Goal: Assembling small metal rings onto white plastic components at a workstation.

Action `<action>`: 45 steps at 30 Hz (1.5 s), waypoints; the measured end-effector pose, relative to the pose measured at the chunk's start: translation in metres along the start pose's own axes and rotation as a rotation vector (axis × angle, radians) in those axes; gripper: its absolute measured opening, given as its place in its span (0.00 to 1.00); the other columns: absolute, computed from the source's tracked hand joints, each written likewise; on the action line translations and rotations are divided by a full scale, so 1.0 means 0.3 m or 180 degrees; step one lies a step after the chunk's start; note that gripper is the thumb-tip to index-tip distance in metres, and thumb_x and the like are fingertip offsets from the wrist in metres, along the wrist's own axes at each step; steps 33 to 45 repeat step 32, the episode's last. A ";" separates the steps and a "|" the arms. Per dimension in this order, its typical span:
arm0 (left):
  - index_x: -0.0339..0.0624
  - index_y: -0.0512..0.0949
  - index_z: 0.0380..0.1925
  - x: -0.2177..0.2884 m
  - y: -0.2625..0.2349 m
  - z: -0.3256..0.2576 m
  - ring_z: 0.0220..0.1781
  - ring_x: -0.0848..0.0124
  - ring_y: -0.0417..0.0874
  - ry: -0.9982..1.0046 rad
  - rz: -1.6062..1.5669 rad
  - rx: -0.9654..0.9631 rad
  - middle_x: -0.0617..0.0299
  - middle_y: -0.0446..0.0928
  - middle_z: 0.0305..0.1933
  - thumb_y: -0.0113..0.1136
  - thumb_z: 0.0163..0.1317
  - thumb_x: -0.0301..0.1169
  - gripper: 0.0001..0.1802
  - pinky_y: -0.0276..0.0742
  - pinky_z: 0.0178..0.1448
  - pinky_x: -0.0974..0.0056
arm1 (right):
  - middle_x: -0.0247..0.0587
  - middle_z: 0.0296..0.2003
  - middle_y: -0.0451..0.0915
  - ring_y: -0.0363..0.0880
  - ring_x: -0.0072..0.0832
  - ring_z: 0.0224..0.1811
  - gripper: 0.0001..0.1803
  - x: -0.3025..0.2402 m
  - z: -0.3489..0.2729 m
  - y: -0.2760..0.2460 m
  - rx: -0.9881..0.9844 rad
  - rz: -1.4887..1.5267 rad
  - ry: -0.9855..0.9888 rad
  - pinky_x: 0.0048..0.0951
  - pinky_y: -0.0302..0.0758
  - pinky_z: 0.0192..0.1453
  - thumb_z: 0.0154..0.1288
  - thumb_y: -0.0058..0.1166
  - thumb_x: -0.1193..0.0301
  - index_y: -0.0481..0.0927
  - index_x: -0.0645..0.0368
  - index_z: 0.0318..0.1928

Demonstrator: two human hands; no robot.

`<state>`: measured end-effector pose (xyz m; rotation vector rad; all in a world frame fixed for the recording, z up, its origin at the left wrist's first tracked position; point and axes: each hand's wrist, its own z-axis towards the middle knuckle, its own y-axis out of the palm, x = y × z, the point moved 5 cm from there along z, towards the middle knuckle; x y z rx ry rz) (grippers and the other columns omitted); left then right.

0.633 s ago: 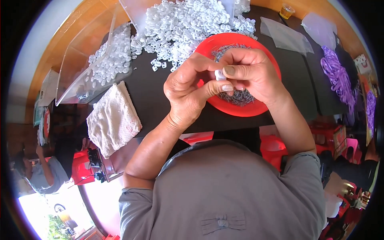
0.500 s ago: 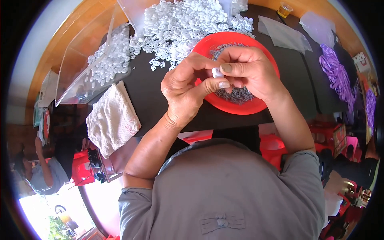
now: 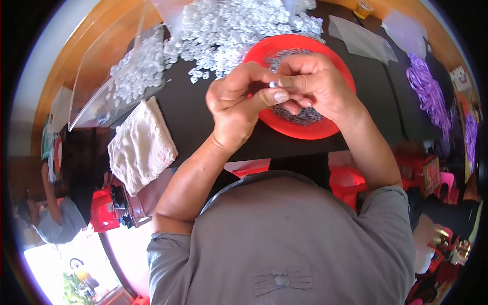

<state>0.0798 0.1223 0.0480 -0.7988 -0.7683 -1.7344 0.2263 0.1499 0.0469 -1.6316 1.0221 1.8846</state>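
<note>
A small white plastic piece [image 3: 274, 84] is pinched between the fingertips of my left hand [image 3: 239, 101], mostly covered by them. My right hand [image 3: 317, 86] meets it there, thumb and forefinger pressed together against the piece; whether they also hold a grey screw I cannot make out. Both hands are above a red basin [image 3: 300, 133] that holds many small grey screw-like pieces [image 3: 303, 117]. Beyond the basin lies a large heap of small white plastic pieces [image 3: 229, 30], each with holes.
A clear plastic bin [image 3: 84, 109] with more white pieces lies tipped at the left. Near it a folded cream cloth [image 3: 142, 147] hangs over the table edge. On the right are a clear bag [image 3: 361, 38], a purple strap bundle [image 3: 427, 91] and a small yellow cup [image 3: 363, 10].
My fingers have closed further over the white piece, so less of it shows. The view has tilted slightly, and the basin appears a little higher.
</note>
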 end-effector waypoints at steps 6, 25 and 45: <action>0.33 0.79 0.35 0.129 -0.043 0.018 0.26 0.77 0.78 -0.0543 0.0171 0.1012 0.60 0.80 0.30 0.66 0.57 0.19 0.07 0.72 0.28 0.74 | 0.32 0.22 0.76 0.74 0.18 0.22 0.07 -0.035 -0.007 -0.024 0.0515 -0.0554 -0.0016 0.19 0.65 0.24 0.66 0.56 0.71 0.79 0.63 0.35; 0.42 0.84 0.31 0.095 -0.384 0.084 0.33 0.63 0.83 0.0033 0.3473 0.0165 0.56 0.81 0.32 0.64 0.55 0.25 0.04 0.78 0.39 0.61 | 0.40 0.25 0.72 0.74 0.31 0.26 0.04 -0.081 -0.040 -0.042 0.0679 -0.4190 -0.1110 0.30 0.68 0.33 0.56 0.54 0.81 0.77 0.64 0.33; 0.46 0.84 0.38 -0.127 -0.389 0.102 0.47 0.54 0.81 -0.0702 0.4604 -0.0843 0.53 0.80 0.47 0.67 0.52 0.32 0.12 0.78 0.52 0.56 | 0.40 0.29 0.75 0.75 0.27 0.30 0.04 -0.093 -0.023 -0.054 0.0473 -0.3664 -0.0860 0.27 0.70 0.37 0.56 0.54 0.83 0.76 0.68 0.35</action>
